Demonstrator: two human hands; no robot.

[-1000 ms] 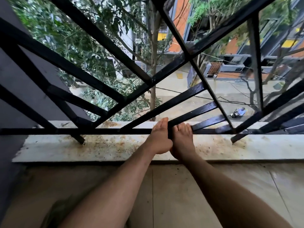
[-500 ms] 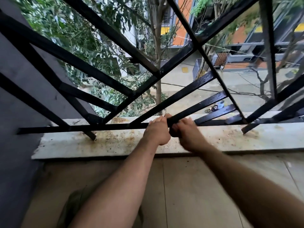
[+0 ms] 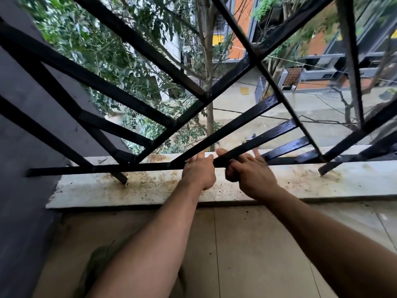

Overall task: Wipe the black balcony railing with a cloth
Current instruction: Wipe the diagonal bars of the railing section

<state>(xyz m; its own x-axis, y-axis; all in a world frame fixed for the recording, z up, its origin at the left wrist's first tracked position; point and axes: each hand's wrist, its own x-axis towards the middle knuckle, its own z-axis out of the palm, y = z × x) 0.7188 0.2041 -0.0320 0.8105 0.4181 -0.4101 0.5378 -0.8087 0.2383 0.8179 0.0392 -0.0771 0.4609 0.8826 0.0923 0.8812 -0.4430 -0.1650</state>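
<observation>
The black balcony railing [image 3: 137, 112] fills the upper view, its slanted bars meeting a low horizontal bar [image 3: 103, 168] just above the ledge. My left hand [image 3: 199, 172] grips the lower end of one slanted bar, with fingers over it and the thumb tip showing behind. Just to the right, my right hand [image 3: 252, 176] curls round the same bar. It holds a dark wad, apparently the cloth [image 3: 229, 174], against the metal. Most of the cloth is hidden under the hand. Bars to the right look glossy and wet.
A white stone ledge [image 3: 150, 190] with rusty brown stains runs under the railing. A grey wall [image 3: 23, 147] closes the left side. Beige floor tiles [image 3: 236, 244] lie below the ledge. Trees and a street lie far below, beyond the bars.
Both hands went from lying flat with straight fingers at the bar's foot to curling round it. The right hand shifted slightly right, away from the left hand.
</observation>
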